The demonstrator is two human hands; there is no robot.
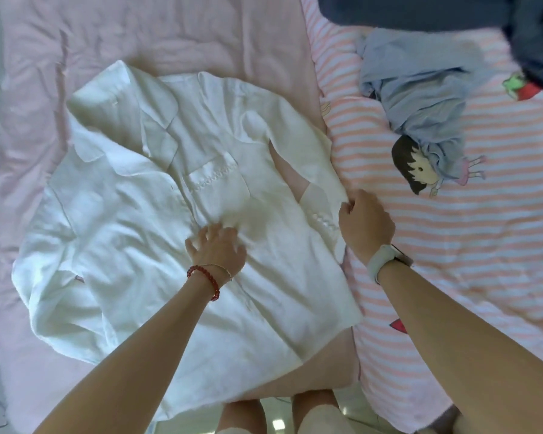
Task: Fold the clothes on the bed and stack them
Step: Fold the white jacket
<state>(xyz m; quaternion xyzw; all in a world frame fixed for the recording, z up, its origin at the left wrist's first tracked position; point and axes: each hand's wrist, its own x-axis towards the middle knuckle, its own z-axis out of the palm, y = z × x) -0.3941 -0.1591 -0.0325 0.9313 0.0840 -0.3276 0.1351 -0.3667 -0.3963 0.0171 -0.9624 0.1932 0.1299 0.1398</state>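
My white jacket (157, 195) lies spread out, front up, on the pink sheet (201, 32) of the bed. It fills the left half of the bed, and its bottom edge hangs over the near edge of the bed by my legs. The collar points to the far left corner. There is a small pocket (215, 175) on the chest.

My left hand (217, 250) rests flat on the middle of the jacket. The fingers are spread out and press down on the cloth. It does not grab anything. A red bead bracelet (206, 278) is on that wrist.

My right hand (365, 220) is at the right side of the jacket, where the sleeve (318, 208) ends. The fingers are curled and pinch the edge of the sleeve. A white watch (386, 260) is on that wrist.

The right half of the bed has a pink and white striped blanket (467, 261) with a cartoon girl (416, 169) on it. A light blue piece of clothing (420, 92) lies crumpled on that blanket, near the far right corner, well apart from the jacket. It covers part of the cartoon girl. Something dark blue (452, 9) lies along the far edge of the bed, past the blue clothing.
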